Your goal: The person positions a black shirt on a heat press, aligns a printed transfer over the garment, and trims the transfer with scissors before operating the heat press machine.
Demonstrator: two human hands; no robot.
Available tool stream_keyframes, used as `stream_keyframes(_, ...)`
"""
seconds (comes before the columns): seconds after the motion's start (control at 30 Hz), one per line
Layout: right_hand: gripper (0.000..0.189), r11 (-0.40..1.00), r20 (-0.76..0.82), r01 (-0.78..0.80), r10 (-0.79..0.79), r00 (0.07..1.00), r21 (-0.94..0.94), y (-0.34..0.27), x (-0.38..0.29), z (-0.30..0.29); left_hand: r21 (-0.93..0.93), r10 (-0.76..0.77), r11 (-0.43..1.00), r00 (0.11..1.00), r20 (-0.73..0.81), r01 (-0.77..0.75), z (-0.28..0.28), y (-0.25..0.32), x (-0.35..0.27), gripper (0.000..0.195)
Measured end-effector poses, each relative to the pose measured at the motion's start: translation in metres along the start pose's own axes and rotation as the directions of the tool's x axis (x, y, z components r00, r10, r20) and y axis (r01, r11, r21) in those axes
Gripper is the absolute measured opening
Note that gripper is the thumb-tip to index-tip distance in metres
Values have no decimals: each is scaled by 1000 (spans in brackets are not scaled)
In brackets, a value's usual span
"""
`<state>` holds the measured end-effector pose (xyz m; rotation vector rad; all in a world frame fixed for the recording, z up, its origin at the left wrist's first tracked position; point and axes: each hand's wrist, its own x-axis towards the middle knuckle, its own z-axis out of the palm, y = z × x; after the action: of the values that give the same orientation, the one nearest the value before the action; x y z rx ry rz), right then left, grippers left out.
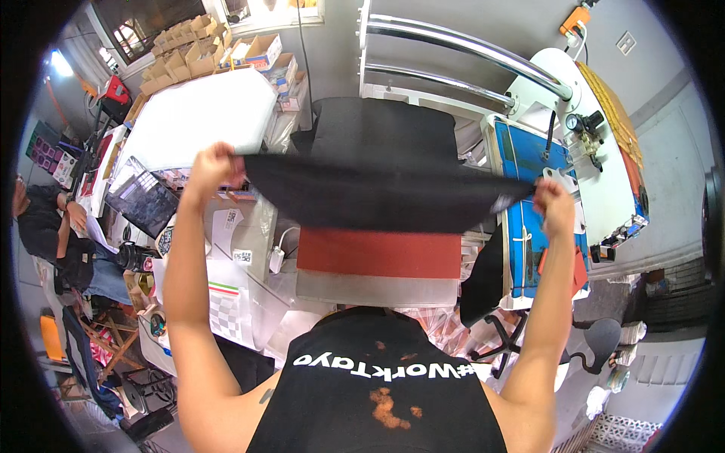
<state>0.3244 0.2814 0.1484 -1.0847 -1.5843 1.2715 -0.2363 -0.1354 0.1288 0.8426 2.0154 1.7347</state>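
A black cloth, likely a garment (362,195), stretches between my two hands, its lower edge sagging and slightly blurred. My left hand (222,165) pinches one corner of it near the white padded surface. At the other end, my right hand (552,204) grips the opposite corner above the blue board (524,226). A small pale mark, perhaps a label, shows near that end. Beneath the cloth lies a flat board with a red pad (379,253) and a bare grey front strip. Black fabric (385,127) also covers the board's far part; whether it joins the held cloth I cannot tell.
A white padded table (198,116) stands at the left, with cardboard bins (192,51) behind it. White machinery with a pressure gauge (574,123) and chrome bars (464,45) is at the right and back. A seated person (51,243) holds papers at far left.
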Motion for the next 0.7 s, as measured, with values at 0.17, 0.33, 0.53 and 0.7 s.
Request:
stream_keyframes(0.17, 19, 880, -91, 377, -367, 926, 289, -118, 67, -5, -208, 422, 865, 886, -191, -457, -16, 139, 47, 19)
stream_keyframes(0.33, 27, 774, -65, 543, -555, 829, 326, -185, -37, -23, -178, 613, 754, 775, -154, -632, -48, 145, 9, 25)
stream_keyframes(0.53, 18, 943, -222, 329, -332, 917, -50, -101, -173, 3, -133, 168, 975, 983, -71, -176, -71, 2, -119, 35)
stream_keyframes(0.7, 35, 949, -251, -281, 240, 938, -141, 10, -234, 41, -200, -379, 912, 922, -78, 358, -19, -125, -207, 22)
